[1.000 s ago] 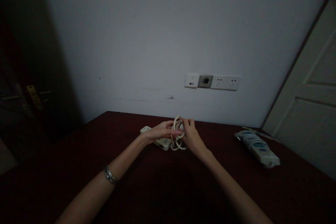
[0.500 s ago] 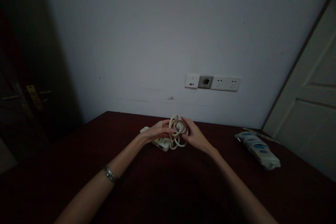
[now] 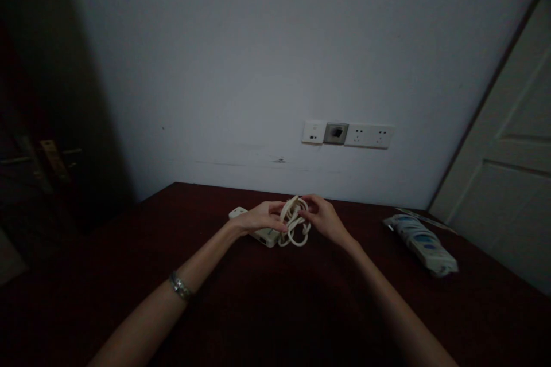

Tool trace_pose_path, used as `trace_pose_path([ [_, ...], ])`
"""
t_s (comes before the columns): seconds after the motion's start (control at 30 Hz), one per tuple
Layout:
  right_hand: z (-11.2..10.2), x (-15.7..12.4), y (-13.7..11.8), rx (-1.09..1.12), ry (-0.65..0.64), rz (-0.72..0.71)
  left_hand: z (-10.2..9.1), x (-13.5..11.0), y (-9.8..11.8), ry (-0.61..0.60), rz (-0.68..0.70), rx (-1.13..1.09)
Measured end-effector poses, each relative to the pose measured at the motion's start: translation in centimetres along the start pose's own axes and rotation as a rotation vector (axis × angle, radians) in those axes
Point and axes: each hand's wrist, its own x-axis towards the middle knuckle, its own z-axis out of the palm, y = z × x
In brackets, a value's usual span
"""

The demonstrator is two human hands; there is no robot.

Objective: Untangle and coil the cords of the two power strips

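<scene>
Nearest along the left arm, to the near left of the power strip [image 3: 267, 237], a metallic bracelet or watch [image 3: 179, 285] circles the wrist; the dim view does not settle which. The dark reddish-brown table [image 3: 275, 309] stretches out beneath and all around the power strip. The left hand [image 3: 260, 217] reaches across the white strip, hiding its middle, with thumb and fingers curled around the near-left side of a looped white cable [image 3: 289, 206]. The right hand [image 3: 325, 219], to the right of the power strip, grasps the upper right of the same loops between thumb and fingers. The cable is bunched in several loops just beside the power strip's right end; whether the two join there cannot be made out. Well apart to the right of the power strip lies a plastic-wrapped package [image 3: 424, 243] with blue markings, and just behind it a thin flat strip [image 3: 430, 221]. Beyond the power strip rises a pale, scuffed wall [image 3: 232, 69]; on it, up and to the right of the strip, sit a small white wall plate [image 3: 313, 132], a grey-framed plate [image 3: 336, 133] and a white double socket [image 3: 367, 136], edge to edge. A pale panelled door [image 3: 516, 183] stands far right of the power strip; a brass-coloured handle plate [image 3: 53, 157] shows far left.
</scene>
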Motion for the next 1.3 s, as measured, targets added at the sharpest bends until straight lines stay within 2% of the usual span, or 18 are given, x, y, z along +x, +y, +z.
trace_pose_path([
  [0.07, 0.1, 0.0, -0.2, -0.055, 0.037, -0.033, 0.1, 0.0, 0.0, 0.026, -0.012, -0.008],
  [0.13, 0.2, 0.0, -0.4, -0.007, 0.052, -0.011, 0.0, 0.1, -0.2, 0.062, -0.008, -0.013],
  [0.33, 0.6, 0.1, -1.0, 0.507, -0.035, 0.210, -0.5, 0.7, -1.2, 0.188, 0.037, 0.028],
  [0.5, 1.3, 0.2, -0.9, 0.834, 0.145, 0.432, -0.4, 1.2, -2.0, 0.271, 0.055, 0.082],
  [0.67, 2.3, -0.2, -0.3, 0.912, 0.283, 0.521, 0.1, 1.2, -2.4, 0.277, 0.075, 0.111],
  [0.9, 2.3, -0.1, 0.5, 0.866, 0.318, 0.610, 0.2, 1.3, -2.9, 0.253, 0.090, 0.086],
  [1.0, 1.8, -0.2, 0.8, 0.822, 0.248, 0.653, 0.2, 1.2, -2.8, 0.244, 0.071, 0.076],
  [1.2, 1.8, -1.1, 0.4, 0.836, -0.062, 0.781, 0.4, 1.1, -2.8, 0.193, 0.050, 0.008],
  [1.3, 2.2, -0.9, 0.1, 0.887, -0.058, 0.724, 0.5, 1.1, -2.9, 0.181, 0.047, -0.004],
])
